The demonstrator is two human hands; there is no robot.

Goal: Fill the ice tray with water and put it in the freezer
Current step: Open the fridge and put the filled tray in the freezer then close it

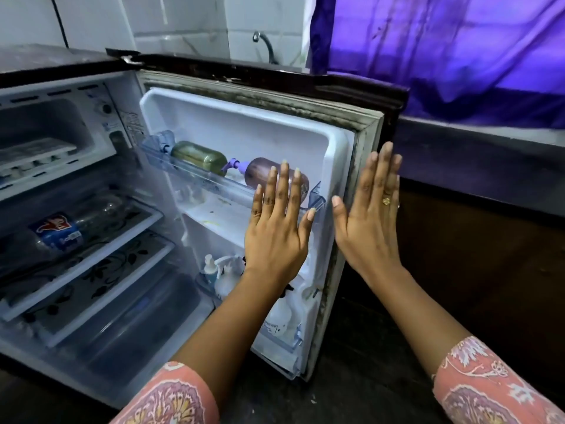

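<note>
The small fridge stands open, its door (pixel 275 123) swung out to the right. At the top left is the freezer compartment (pixel 49 127), and a pale ice tray (pixel 33 157) lies on its floor. My left hand (pixel 276 231) is held flat, fingers straight, in front of the door's inner shelves. My right hand (pixel 371 215) is also flat with straight fingers, just right of the door's outer edge, a ring on one finger. Neither hand holds anything.
The door rack (pixel 214 175) carries a green bottle (pixel 198 156) and a brown bottle (pixel 266 175); pump bottles (pixel 220 276) stand lower down. A plastic bottle (pixel 67 231) lies on a fridge shelf. A tap (pixel 264 44) rises behind; a purple curtain (pixel 458 50) hangs right.
</note>
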